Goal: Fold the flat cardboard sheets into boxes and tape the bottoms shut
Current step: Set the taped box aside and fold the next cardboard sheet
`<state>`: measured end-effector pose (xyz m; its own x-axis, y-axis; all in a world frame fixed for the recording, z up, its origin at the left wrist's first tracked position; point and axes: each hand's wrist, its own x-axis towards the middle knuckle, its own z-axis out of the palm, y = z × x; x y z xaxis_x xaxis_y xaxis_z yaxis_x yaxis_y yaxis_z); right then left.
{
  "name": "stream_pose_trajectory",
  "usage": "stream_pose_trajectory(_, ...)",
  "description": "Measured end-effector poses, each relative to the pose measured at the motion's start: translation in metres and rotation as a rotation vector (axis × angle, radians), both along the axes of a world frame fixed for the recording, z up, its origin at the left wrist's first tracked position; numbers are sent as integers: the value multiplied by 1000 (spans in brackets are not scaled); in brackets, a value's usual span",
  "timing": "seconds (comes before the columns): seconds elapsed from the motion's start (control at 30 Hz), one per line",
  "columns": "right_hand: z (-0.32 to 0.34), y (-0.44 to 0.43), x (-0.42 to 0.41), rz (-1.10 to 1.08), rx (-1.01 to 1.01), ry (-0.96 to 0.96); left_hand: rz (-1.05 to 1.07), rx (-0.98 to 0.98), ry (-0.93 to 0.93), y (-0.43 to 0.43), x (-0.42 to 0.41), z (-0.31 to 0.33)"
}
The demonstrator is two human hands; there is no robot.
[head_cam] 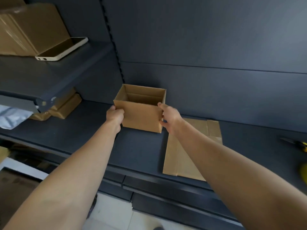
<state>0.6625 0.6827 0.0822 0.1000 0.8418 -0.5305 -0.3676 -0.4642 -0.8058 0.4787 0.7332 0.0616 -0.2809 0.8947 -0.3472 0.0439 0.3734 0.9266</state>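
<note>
One box (141,115) formed, my left hand (115,116) and right hand (169,116) gripping its sides; one flat sheet (179,155) unfolded by the shelf's (141,146) front edge.

I count one open box (141,117), one flat cardboard sheet (174,156), one phone (63,48), one big carton (28,27), one silver bag (10,117), one yellow-handled tool (299,144), and two hands: left hand (115,116), right hand (169,117). I cannot tell how many brown wrapped packs (64,105) there are.
</note>
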Motion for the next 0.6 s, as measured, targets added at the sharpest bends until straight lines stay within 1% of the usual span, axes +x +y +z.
stream_pose_trajectory(0.2, -9, 24, -2, -26, -14, -19, -7, 19, 27, 24, -2, -17)
stream_pose_trajectory(0.33, -12, 33, 1, -1, 0, -33, -3, 23, 26, 32, -1, -20)
stream_pose_trajectory(0.4, -13, 33, 8, 45, 14, -39, 51, 30, 53, 30, 1, -19)
stream_pose_trajectory(0.47, -16, 29, 20, 61, 19, -96, 207, 40, 103, 23, 7, -15)
stream_pose_trajectory(0.53, -19, 21, 37, 18, -1, -181, 339, 73, 166, 8, 19, -11)
stream_pose_trajectory(0.57, -20, 16, 47, -11, -23, -237, 338, 92, 189, -1, 28, -11)
stream_pose_trajectory(0.6, -22, 11, 58, -39, -45, -300, 286, 102, 207, -12, 39, -12)
